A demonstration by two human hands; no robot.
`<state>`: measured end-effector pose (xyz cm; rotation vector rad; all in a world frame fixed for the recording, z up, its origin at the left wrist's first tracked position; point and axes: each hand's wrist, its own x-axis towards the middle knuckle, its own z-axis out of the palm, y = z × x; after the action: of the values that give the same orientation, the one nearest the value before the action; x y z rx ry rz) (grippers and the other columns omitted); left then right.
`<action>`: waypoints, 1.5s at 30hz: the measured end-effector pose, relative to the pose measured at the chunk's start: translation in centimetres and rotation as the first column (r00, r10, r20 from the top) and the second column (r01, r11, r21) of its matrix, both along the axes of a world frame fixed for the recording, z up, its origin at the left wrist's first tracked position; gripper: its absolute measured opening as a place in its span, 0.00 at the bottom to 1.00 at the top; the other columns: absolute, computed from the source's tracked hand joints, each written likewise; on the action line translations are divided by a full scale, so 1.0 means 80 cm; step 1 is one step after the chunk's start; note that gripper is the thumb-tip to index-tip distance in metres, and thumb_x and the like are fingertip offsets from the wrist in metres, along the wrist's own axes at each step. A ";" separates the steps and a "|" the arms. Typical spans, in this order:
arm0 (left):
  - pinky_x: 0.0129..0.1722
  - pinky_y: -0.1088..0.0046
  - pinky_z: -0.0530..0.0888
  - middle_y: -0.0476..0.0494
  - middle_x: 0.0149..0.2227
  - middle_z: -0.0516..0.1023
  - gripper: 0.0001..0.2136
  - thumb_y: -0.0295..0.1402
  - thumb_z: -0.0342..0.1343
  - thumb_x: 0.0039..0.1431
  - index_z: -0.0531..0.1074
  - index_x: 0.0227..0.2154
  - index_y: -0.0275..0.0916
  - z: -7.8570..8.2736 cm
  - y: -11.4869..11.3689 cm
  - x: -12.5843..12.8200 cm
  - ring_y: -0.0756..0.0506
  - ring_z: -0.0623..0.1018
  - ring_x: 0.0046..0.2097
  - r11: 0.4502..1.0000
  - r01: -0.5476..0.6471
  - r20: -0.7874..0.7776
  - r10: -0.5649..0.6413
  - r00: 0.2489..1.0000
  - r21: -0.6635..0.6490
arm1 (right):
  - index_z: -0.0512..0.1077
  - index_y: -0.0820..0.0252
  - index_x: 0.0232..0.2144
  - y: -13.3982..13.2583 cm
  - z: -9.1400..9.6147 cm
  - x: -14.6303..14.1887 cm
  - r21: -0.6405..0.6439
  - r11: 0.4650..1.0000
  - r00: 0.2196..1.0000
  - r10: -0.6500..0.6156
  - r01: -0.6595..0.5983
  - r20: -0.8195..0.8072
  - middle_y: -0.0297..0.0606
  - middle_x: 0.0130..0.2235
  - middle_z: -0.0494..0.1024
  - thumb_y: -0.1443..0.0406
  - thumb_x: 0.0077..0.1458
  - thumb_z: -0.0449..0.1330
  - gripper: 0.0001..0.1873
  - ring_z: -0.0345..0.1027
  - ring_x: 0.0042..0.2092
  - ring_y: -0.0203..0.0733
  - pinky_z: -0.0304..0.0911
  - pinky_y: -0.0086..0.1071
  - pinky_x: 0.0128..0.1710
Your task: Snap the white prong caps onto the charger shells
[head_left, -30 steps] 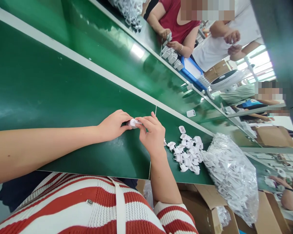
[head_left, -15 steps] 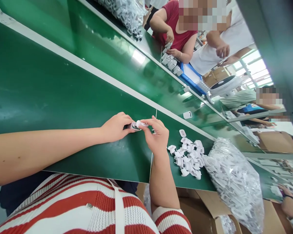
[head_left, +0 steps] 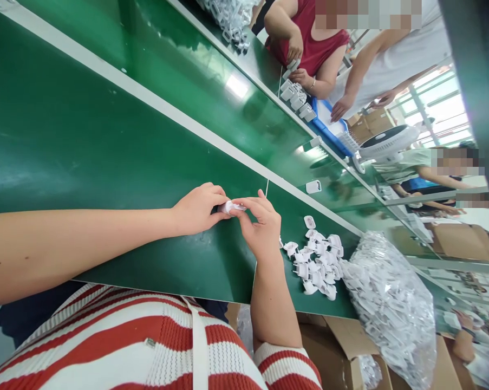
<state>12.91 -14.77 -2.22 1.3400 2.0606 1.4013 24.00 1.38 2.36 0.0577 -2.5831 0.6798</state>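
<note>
Above the green bench, my left hand (head_left: 199,209) is closed around a small white charger housing (head_left: 224,208), most of it hidden by the fingers. Thumb and fingers of my right hand (head_left: 263,223) pinch a white plug cover (head_left: 236,206) with prongs. The cover meets the open end of the housing; whether it is seated I cannot tell. To the right of my right wrist lies a loose heap of similar white plug covers (head_left: 318,262).
A clear plastic bag (head_left: 390,303) full of white parts sits at the bench's right edge, above cardboard boxes (head_left: 329,346). One white housing (head_left: 313,187) rests on the green strip (head_left: 212,108) beyond the pale rail. Across it, co-workers handle parts beside a blue tray (head_left: 329,132).
My right hand has brought the plug cover against the housing, whose open end showed before. The view has shifted slightly. A co-worker's hand in white has lowered toward the blue tray.
</note>
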 end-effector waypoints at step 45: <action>0.48 0.61 0.75 0.39 0.44 0.83 0.21 0.46 0.52 0.68 0.78 0.55 0.40 0.008 -0.006 0.006 0.38 0.78 0.46 0.995 -0.092 -0.210 0.082 0.974 -0.037 | 0.65 0.54 0.61 -0.011 -0.001 0.005 -0.210 0.950 0.950 -0.175 0.232 0.259 0.38 0.55 0.81 0.57 0.62 0.64 0.28 0.72 0.58 0.45 0.55 0.48 0.69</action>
<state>13.36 -15.27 -1.58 1.4477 2.2964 1.2867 24.41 0.51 2.24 -0.3876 -2.6577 0.9611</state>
